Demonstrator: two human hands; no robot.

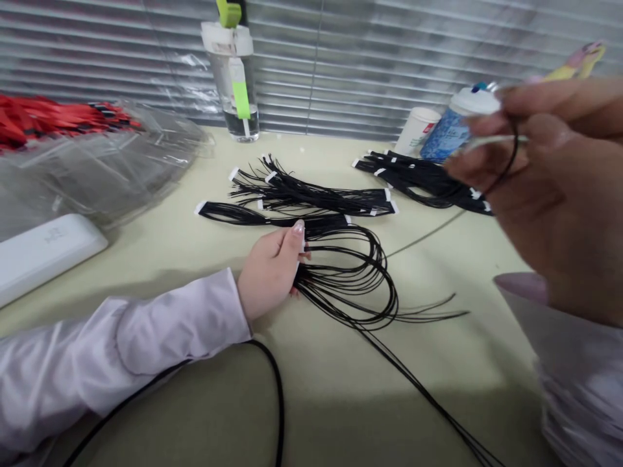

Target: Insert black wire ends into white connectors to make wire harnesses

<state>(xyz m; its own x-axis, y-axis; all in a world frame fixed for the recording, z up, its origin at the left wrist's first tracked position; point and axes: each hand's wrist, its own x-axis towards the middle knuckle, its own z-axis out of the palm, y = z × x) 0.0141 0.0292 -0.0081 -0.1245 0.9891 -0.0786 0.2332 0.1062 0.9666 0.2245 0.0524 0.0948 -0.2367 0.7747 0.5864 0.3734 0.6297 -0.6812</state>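
My left hand [272, 266] is closed on the end of a looped black wire harness [350, 269], with the thumb on top. A bit of white connector shows at its fingertips. Several thin wires trail from the harness to the right and toward the front edge. Raised close to the camera at the right, my right hand [559, 181] pinches a single black wire [511, 152]. That wire appears to run down toward the harness. A pale strip also shows between those fingers, too blurred to name. Behind the left hand lies a bundle of black wires [306, 194] with white connectors.
More black harnesses [423, 181] lie at the back right, near a white bottle [417, 130] and a blue container [450, 126]. A clear water bottle [238, 84] stands by the blinds. Plastic bags [97, 168], red wires [48, 120] and a white case [48, 253] sit left. A thick black cable [277, 383] curves in front.
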